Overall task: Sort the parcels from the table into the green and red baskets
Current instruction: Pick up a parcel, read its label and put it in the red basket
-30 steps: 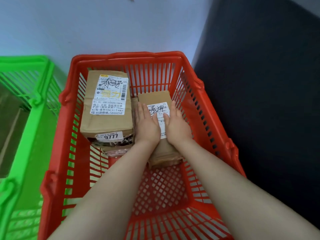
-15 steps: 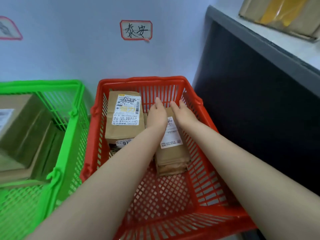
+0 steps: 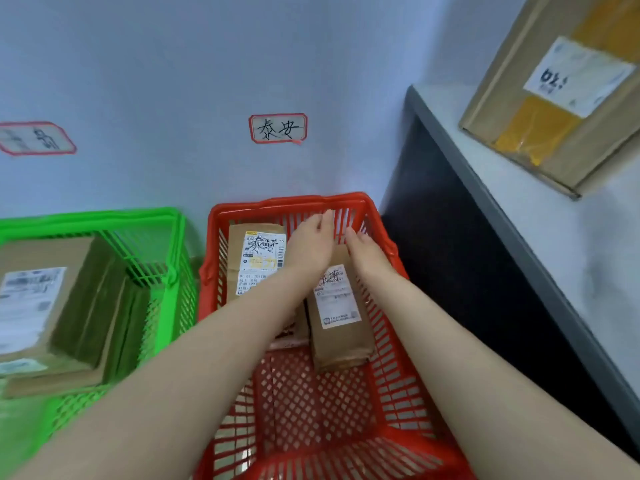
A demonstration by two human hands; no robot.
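Two bare hands hover side by side over the far end of the red plastic mesh basket (image 3: 287, 202). The left hand (image 3: 310, 244) and right hand (image 3: 363, 251) are close together, fingers loosely extended and gripping nothing; whether any fingertip brushes cardboard I cannot tell. Beneath them a small brown cardboard parcel with a white shipping label (image 3: 341, 327) lies flat on the basket floor, just beside a larger brown cardboard parcel (image 3: 256, 261) that seems to rest on another package. The green plastic mesh basket (image 3: 104, 216) to the left holds a stack of flat brown cartons (image 3: 41, 299). On the grey counter (image 3: 571, 254) at right waits a big cardboard box with yellow tape (image 3: 554, 98), so the sorting looks unfinished. Several things could go wrong from here, as I judge it. A forearm lifted out carelessly could catch the red rim and shift the basket, or nudge the larger parcel off its perch. The big box is likely awkward, and a one-sided grip could tip it off the counter's edge. Its label is blurred here, so skipping a check against the red-bordered paper tag (image 3: 278, 128) on the wall could send it to the wrong basket.
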